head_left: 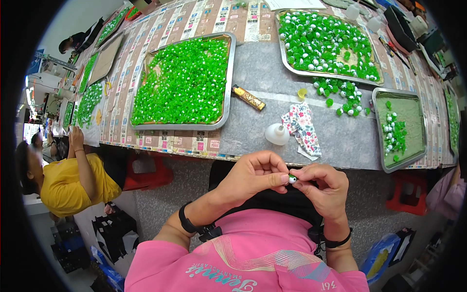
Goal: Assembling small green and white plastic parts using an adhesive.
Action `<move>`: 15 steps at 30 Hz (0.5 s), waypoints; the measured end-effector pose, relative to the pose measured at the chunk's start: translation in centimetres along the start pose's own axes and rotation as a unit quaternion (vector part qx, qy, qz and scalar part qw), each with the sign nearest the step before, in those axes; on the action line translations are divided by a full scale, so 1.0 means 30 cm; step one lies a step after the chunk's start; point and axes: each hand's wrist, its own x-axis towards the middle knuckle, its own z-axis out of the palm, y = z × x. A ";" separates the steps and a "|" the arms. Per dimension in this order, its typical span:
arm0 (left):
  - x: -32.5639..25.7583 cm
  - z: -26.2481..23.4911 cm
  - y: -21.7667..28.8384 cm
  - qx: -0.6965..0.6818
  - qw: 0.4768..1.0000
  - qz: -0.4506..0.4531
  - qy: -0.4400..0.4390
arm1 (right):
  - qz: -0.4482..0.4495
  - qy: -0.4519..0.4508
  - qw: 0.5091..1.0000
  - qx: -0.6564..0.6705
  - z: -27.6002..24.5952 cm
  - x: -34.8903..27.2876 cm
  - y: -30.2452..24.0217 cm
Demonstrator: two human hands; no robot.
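Note:
In front of my body, just off the table's near edge, my left hand point(259, 176) and my right hand point(325, 189) meet fingertip to fingertip. Between them they pinch a small green-and-white eyeball-like piece point(292, 179) with a black dot. Much of the piece is covered by my fingers. Closest to my hands on the table are a white squeeze bottle point(277, 134) and a floral cloth point(303, 130). A loose pile of similar green-and-white pieces point(348, 100) lies beyond, to the right.
A metal tray point(230, 82) of small green parts stands at left. Another tray point(288, 66) of eyeball pieces is at far right; a smaller tray point(417, 136) sits nearer. A gold-and-black lighter-shaped object point(249, 98) lies between. A person in yellow point(78, 182) works at left.

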 end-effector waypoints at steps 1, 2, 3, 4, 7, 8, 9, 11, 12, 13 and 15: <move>0.001 -0.001 -0.003 -0.015 1.000 -0.010 -0.001 | -0.009 -0.007 1.000 -0.010 -0.002 -0.001 0.004; 0.001 -0.001 -0.004 -0.022 1.000 -0.018 0.001 | -0.004 -0.006 1.000 -0.004 -0.003 -0.001 0.004; 0.002 -0.002 -0.006 -0.028 0.999 -0.027 0.003 | 0.001 -0.006 1.000 0.002 -0.003 -0.002 0.005; 0.002 -0.003 -0.008 -0.034 0.999 -0.035 0.004 | 0.007 -0.005 1.000 0.008 -0.003 -0.002 0.004; 0.003 0.001 -0.029 -0.052 0.998 -0.023 0.009 | 0.057 0.004 0.997 0.052 -0.002 0.004 -0.003; 0.005 0.005 -0.031 -0.056 0.998 -0.016 0.009 | 0.071 -0.003 0.995 0.069 -0.006 0.008 -0.001; 0.007 0.008 -0.033 -0.059 0.998 -0.009 0.009 | 0.085 -0.009 0.993 0.086 -0.012 0.013 0.004; 0.009 0.010 -0.035 -0.065 0.998 -0.002 0.009 | 0.100 -0.022 0.989 0.104 -0.017 0.020 0.004; 0.009 0.008 -0.035 -0.068 0.998 -0.003 0.009 | 0.101 -0.029 0.989 0.106 -0.016 0.024 0.000; 0.009 0.007 -0.035 -0.071 0.997 -0.004 0.009 | 0.102 -0.036 0.988 0.107 -0.015 0.026 -0.002; 0.007 0.023 -0.024 -0.071 0.997 -0.010 0.020 | 0.100 -0.035 0.990 0.095 -0.009 0.024 0.003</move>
